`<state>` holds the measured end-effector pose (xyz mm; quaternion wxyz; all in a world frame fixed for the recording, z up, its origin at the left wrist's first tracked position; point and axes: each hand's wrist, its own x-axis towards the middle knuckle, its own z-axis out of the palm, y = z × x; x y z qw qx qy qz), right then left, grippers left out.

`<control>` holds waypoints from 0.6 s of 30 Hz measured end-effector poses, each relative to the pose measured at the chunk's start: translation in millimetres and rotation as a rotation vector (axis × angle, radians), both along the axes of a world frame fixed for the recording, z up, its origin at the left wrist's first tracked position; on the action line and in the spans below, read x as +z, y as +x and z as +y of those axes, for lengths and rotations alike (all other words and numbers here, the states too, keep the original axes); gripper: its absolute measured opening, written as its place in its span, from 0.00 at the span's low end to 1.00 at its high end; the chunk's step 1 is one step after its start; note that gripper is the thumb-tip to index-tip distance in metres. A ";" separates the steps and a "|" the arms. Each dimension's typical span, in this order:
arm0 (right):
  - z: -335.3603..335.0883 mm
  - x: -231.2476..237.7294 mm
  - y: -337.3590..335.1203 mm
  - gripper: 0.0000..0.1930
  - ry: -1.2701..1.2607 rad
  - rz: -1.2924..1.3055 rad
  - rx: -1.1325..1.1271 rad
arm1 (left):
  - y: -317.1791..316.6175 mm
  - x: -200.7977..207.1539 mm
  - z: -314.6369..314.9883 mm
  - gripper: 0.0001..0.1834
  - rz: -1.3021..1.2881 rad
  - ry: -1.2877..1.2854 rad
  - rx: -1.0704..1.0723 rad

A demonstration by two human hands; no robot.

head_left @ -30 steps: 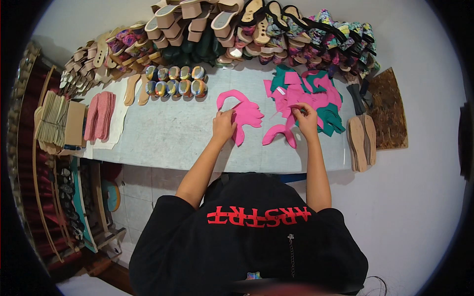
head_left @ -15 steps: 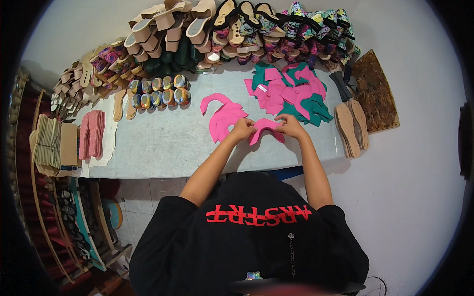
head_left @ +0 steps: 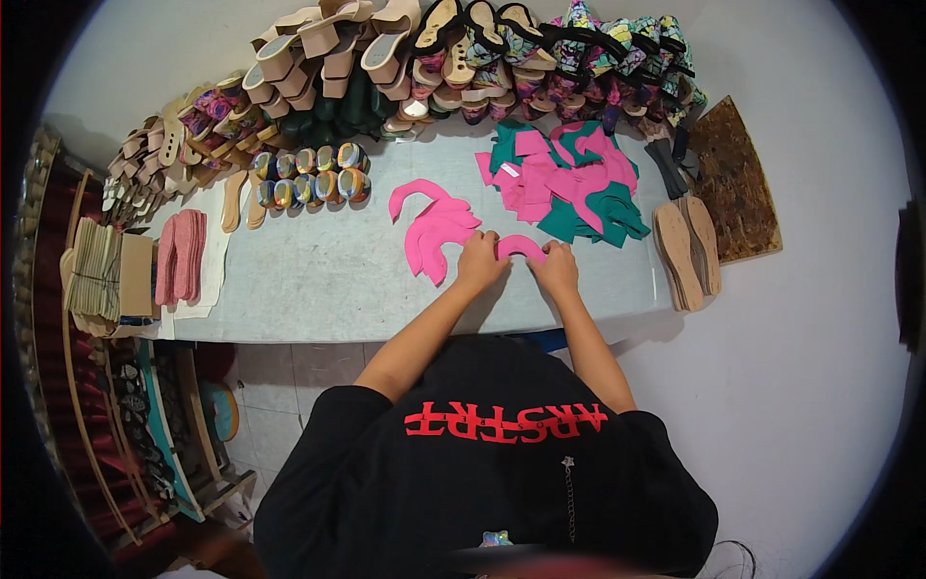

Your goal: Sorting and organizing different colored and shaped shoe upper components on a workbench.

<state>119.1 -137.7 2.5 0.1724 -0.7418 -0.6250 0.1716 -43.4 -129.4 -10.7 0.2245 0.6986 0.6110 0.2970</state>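
A curved pink shoe-upper piece point(head_left: 522, 245) arches between my hands, low over the near part of the table. My left hand point(head_left: 479, 261) is closed on its left end, and my right hand point(head_left: 557, 267) grips the right end; both ends are hidden by the fingers. Just left of my left hand lies a fanned stack of similar pink pieces point(head_left: 432, 234). Beyond my right hand spreads a loose heap of pink cut pieces point(head_left: 550, 183) mixed with green pieces point(head_left: 606, 214).
Heeled sandals and soles point(head_left: 391, 48) are piled along the back of the table point(head_left: 309, 280). Several colourful rolls point(head_left: 313, 179) stand in rows at left centre. Red insoles point(head_left: 181, 259) lie at the left, tan soles point(head_left: 687, 253) at the right edge near a brown board point(head_left: 731, 183).
The pink piece, flatter and wider before, is now bent into a tighter arch. My right hand has come nearer and slightly left; my left hand has shifted a little.
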 end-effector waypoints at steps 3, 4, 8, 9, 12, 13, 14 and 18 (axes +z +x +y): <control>-3.7 6.1 -6.2 0.21 0.005 0.011 0.005 | 3.5 4.1 -5.1 0.21 0.029 -0.047 -0.025; -2.8 3.0 -8.0 0.21 -0.008 0.002 0.038 | 4.0 -0.4 -3.0 0.21 0.077 -0.059 -0.054; 3.6 -12.6 -8.3 0.21 -0.057 -0.079 0.053 | 15.0 -4.2 -0.1 0.18 0.186 -0.074 -0.057; 4.4 -14.9 -8.9 0.21 -0.056 -0.079 0.056 | 16.0 -6.2 0.0 0.18 0.186 -0.073 -0.054; 6.0 -16.4 -11.8 0.21 -0.034 -0.126 0.052 | 18.9 -9.0 -0.5 0.18 0.192 -0.060 -0.017; 7.2 -15.8 -12.8 0.21 -0.090 -0.070 0.025 | 20.4 -9.4 -0.3 0.18 0.187 -0.074 -0.009; 8.1 -11.9 -16.2 0.21 -0.146 -0.013 0.002 | 20.6 -9.9 -0.5 0.19 0.183 -0.089 0.004; 10.9 -11.5 -19.6 0.21 -0.211 -0.079 -0.002 | 24.2 -10.5 2.4 0.21 0.192 -0.107 0.041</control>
